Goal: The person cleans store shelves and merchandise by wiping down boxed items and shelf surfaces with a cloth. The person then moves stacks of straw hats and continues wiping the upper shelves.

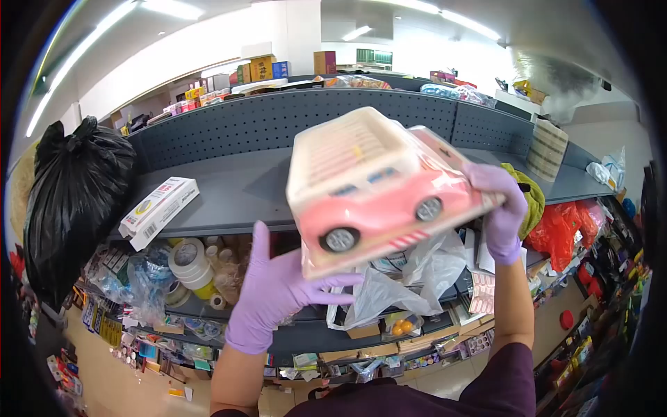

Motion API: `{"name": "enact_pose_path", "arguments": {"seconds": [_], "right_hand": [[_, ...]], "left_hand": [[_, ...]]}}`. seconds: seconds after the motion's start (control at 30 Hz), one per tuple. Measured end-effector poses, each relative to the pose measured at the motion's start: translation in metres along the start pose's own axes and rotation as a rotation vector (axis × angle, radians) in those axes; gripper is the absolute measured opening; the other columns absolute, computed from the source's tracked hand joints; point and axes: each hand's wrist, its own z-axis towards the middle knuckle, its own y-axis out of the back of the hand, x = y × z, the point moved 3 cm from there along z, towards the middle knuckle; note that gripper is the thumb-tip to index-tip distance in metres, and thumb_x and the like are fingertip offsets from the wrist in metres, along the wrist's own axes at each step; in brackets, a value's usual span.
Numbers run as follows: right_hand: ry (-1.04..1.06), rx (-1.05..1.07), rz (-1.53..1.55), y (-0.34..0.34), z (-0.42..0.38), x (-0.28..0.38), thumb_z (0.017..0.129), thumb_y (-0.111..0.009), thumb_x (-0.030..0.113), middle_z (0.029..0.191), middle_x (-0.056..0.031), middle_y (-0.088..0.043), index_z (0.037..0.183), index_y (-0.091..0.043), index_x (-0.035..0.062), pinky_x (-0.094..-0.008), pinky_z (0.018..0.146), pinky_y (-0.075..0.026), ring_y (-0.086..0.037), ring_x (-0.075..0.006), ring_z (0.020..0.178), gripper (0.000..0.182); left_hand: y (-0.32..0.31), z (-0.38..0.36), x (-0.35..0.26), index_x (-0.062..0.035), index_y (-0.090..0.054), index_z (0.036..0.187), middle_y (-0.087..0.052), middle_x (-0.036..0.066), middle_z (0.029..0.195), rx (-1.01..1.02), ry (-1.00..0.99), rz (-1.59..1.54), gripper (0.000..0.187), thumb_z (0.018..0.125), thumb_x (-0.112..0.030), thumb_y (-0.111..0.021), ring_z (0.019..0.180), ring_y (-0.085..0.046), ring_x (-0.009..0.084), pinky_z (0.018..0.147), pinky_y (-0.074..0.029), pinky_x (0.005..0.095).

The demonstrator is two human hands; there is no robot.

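A pink and cream toy car (368, 201) in clear packaging is held up, tilted, over the front of the grey shelf. My right hand (499, 201), in a purple glove, grips the package by its right end. My left hand (281, 295), also gloved, is at the lower left corner of the package, thumb up and fingers spread out below its edge. Under the package, a white plastic bag (417, 281) lies crumpled on the lower shelf level.
On the left stands a knotted black garbage bag (76, 201), beside a white box (158, 210) on the shelf. Tape rolls (191, 264) sit below. A green cloth (529, 201), a red bag (559, 233) and a checked block (547, 149) are at right.
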Motion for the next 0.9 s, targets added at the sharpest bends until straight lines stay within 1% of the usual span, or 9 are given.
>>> {"name": "enact_pose_path", "arguments": {"seconds": [0.03,0.07,0.2,0.3,0.33,0.47,0.57,0.73,0.9], "right_hand": [[-0.035,-0.031,0.033,0.01,-0.009,0.004,0.087,-0.061,0.013,0.101,-0.0182,-0.067,0.093,-0.064,0.0009,-0.039,0.085,-0.049,-0.064,-0.0306,0.095,0.014],[-0.042,-0.007,0.005,0.019,-0.015,0.01,0.086,-0.062,0.015,0.099,-0.0183,-0.068,0.092,-0.064,0.0011,-0.0384,0.085,-0.049,-0.065,-0.0294,0.094,0.015],[-0.266,0.038,-0.002,0.049,-0.063,0.022,0.085,-0.066,0.033,0.097,-0.0187,-0.068,0.09,-0.068,0.002,-0.0371,0.083,-0.052,-0.067,-0.0296,0.093,0.031],[-0.386,0.09,0.077,0.053,-0.089,0.025,0.081,-0.068,0.004,0.099,-0.0188,-0.068,0.088,-0.069,0.0004,-0.038,0.088,-0.052,-0.065,-0.0312,0.099,0.008],[-0.435,0.053,0.167,0.054,-0.101,0.019,0.077,-0.066,-0.007,0.101,-0.0197,-0.068,0.088,-0.069,-0.0002,-0.0388,0.089,-0.052,-0.065,-0.0315,0.1,0.014],[-0.398,-0.01,0.136,0.053,-0.117,0.014,0.078,-0.062,-0.01,0.101,-0.0201,-0.066,0.083,-0.064,-0.001,-0.0408,0.087,-0.051,-0.065,-0.0312,0.097,0.01],[-0.421,-0.076,0.075,0.056,-0.115,0.016,0.077,-0.061,-0.011,0.101,-0.0219,-0.066,0.082,-0.062,-0.0019,-0.0425,0.088,-0.051,-0.065,-0.0329,0.097,0.01],[-0.296,-0.053,0.24,0.037,-0.109,0.015,0.078,-0.06,-0.013,0.108,-0.0234,-0.064,0.09,-0.066,-0.0002,-0.0379,0.085,-0.052,-0.064,-0.0314,0.1,0.018],[-0.357,0.005,0.407,0.006,-0.096,0.015,0.081,-0.06,-0.012,0.11,-0.0225,-0.064,0.095,-0.065,-0.0005,-0.0359,0.078,-0.055,-0.064,-0.0331,0.099,0.019]], "left_hand": [[-0.003,0.006,0.01,0.0006,-0.001,0.147,-0.004,0.02,0.154,-0.074,-0.03,-0.092,0.111,0.079,-0.079,-0.038,0.138,-0.013,0.0485,0.097,-0.012,0.0788],[-0.011,0.008,0.014,0.0031,-0.012,0.146,-0.022,0.023,0.15,-0.253,-0.098,-0.104,0.11,0.079,-0.079,-0.038,0.135,-0.029,0.0429,0.103,-0.026,0.0676],[-0.017,0.03,0.012,0.0013,-0.03,0.142,-0.047,0.017,0.135,-0.341,-0.149,0.094,0.096,0.083,-0.074,-0.04,0.12,-0.051,0.0239,0.1,-0.043,0.0351],[-0.025,0.041,0.012,0.0043,-0.031,0.14,-0.048,0.016,0.134,-0.463,-0.15,0.215,0.083,0.09,-0.061,-0.045,0.119,-0.052,0.0245,0.099,-0.045,0.0372],[-0.023,0.044,0.014,0.006,-0.033,0.138,-0.048,0.017,0.133,-0.442,-0.164,0.133,0.067,0.094,-0.041,-0.053,0.119,-0.052,0.0242,0.098,-0.046,0.0368],[0.002,0.043,0.035,0.0087,-0.036,0.134,-0.049,0.02,0.133,-0.395,-0.07,0.109,0.056,0.087,-0.013,-0.057,0.119,-0.053,0.0288,0.098,-0.047,0.043],[-0.002,0.043,0.053,0.0077,-0.035,0.135,-0.048,0.02,0.134,-0.358,-0.189,0.098,0.056,0.086,-0.011,-0.057,0.118,-0.054,0.0304,0.098,-0.047,0.043],[-0.002,0.025,0.06,0.0,-0.025,0.143,-0.038,0.013,0.144,-0.324,-0.386,0.134,0.097,0.076,-0.054,-0.071,0.13,-0.041,0.0289,0.107,-0.035,0.0459],[0.008,-0.026,0.053,-0.0007,-0.027,0.143,-0.041,0.012,0.141,-0.541,-0.407,0.386,0.102,0.069,-0.052,-0.077,0.128,-0.043,0.0289,0.107,-0.036,0.0448]]}}
